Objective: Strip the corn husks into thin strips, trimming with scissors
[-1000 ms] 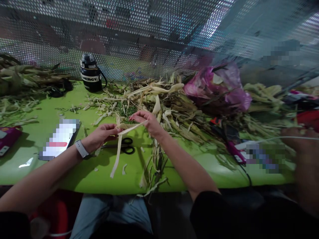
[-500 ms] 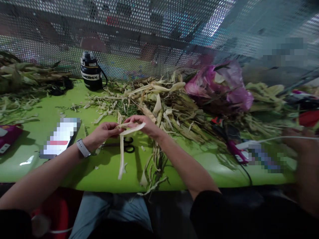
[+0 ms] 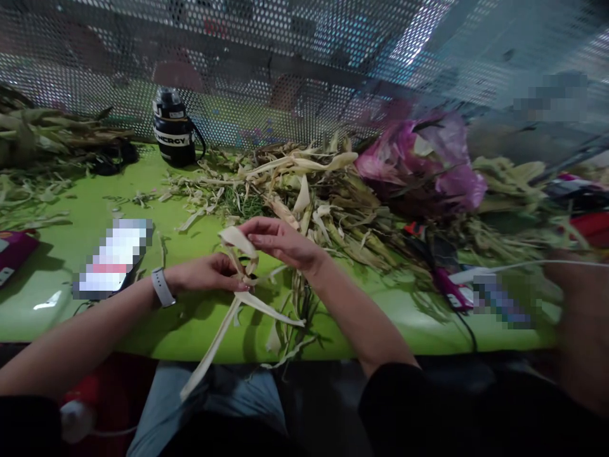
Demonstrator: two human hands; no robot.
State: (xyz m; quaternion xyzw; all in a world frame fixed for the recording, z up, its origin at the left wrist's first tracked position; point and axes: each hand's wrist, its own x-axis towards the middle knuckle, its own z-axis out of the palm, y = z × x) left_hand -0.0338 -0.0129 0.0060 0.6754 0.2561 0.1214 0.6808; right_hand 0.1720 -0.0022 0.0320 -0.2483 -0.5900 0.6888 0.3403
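Observation:
My left hand [image 3: 221, 271], with a pale band on its wrist, pinches strips of dried corn husk [image 3: 271, 309] where they cross. Two pale ends hang below it, one toward the lower left and one toward the right. Above it, my right hand [image 3: 283, 243] is closed on the upper, folded part of the same husk, which bends over as a loop. Behind the hands lies a heap of dry husks [image 3: 328, 171], with more strips trailing to the table's front edge. Scissors lying under the hands are mostly hidden.
On the green table [image 3: 157, 330] lie a lit phone [image 3: 114, 257] and a purple box [image 3: 16, 254] at left. A black bottle [image 3: 175, 130] stands at the back. A pink plastic bag [image 3: 413, 158] sits at right, near a white cable [image 3: 504, 265] and another person's blurred arm [image 3: 583, 324].
My left hand has moved slightly down and right. The husk has turned: its upper part now stands up in a loop, and its ends spread downward. My right hand has risen a little.

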